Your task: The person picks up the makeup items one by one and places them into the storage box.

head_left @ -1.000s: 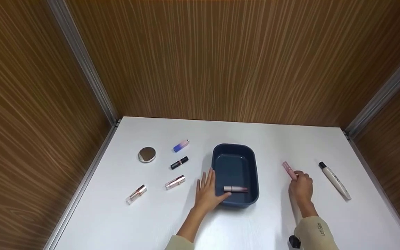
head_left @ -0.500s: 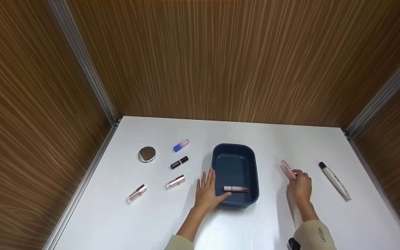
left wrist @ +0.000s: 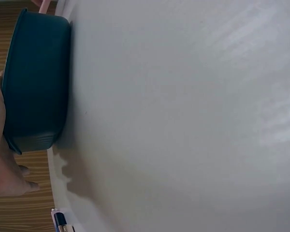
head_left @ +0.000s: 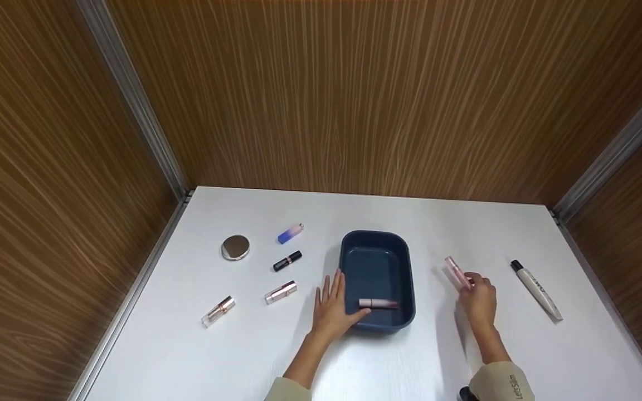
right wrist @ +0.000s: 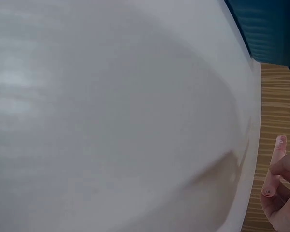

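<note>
In the head view my left hand point(head_left: 329, 314) rests on the near left rim of a dark blue rectangular bin point(head_left: 374, 264), fingers straight and spread, thumb over the edge. A pale pink lipstick tube point(head_left: 378, 303) lies inside the bin at its near end. To the right of the bin, my right hand point(head_left: 480, 299) pinches a slim pink lip gloss tube point(head_left: 455, 269) between thumb and fingers. The right wrist view shows this lip gloss tube point(right wrist: 280, 147) held above the table, tilted. The bin's outer wall point(left wrist: 38, 77) fills the left side of the left wrist view.
Left of the bin lie a round compact point(head_left: 236, 248), a blue-pink tube point(head_left: 290, 233), a black lipstick point(head_left: 287, 261) and two clear-and-rose-gold lipsticks point(head_left: 281, 292). A white squeeze tube with a black cap point(head_left: 538, 292) lies far right. Wood-grain panels point(head_left: 321, 100) surround the white table.
My right hand has shifted slightly left with the pink lip gloss tube, which has come up off the table. My left hand and the bin have stayed put.
</note>
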Available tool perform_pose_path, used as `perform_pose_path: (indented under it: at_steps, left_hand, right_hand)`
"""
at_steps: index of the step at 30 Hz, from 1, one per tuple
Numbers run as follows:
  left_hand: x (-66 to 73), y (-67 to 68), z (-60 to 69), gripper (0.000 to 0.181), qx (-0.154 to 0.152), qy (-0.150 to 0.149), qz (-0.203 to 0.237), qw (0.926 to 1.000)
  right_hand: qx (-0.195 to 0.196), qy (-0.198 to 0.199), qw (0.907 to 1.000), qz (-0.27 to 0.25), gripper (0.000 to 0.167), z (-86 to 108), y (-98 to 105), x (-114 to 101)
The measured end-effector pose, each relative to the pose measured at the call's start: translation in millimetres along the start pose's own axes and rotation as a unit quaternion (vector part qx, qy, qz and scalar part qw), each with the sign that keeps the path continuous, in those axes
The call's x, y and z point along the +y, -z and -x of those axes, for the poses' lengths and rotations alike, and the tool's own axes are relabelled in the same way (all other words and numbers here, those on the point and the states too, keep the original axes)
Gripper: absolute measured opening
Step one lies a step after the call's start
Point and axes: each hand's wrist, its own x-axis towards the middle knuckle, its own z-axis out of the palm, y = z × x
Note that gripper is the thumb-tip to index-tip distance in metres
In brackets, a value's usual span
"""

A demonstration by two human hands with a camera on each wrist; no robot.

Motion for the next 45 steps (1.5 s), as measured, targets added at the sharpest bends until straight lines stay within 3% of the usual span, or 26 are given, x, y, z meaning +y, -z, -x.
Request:
perform_pose_path:
  at_steps: [5, 17, 45]
  left_hand:
    - [0.9, -1.1, 0.1, 0.101, 0.009, -0.002, 0.008, 0.9999]
    - [-1.3, -1.1, 0.4, 0.102, 0.019, -0.001, 0.01, 0.9998]
    - [-1.5, -2.1, -0.6, 0.101, 0.019, -0.011, 0.008, 0.9997]
  right_hand:
    - [0.018, 0.015, 0.9997, -0.006, 0.029, 2.9, -0.4, -1.7]
    - [0.019, 0.017, 0.9995, -0.017, 0.028, 11.1, 0.1, -10.9]
    - [0.058, 0.045, 0.997, -0.027, 0.027, 23.9, 5.4, -18.3]
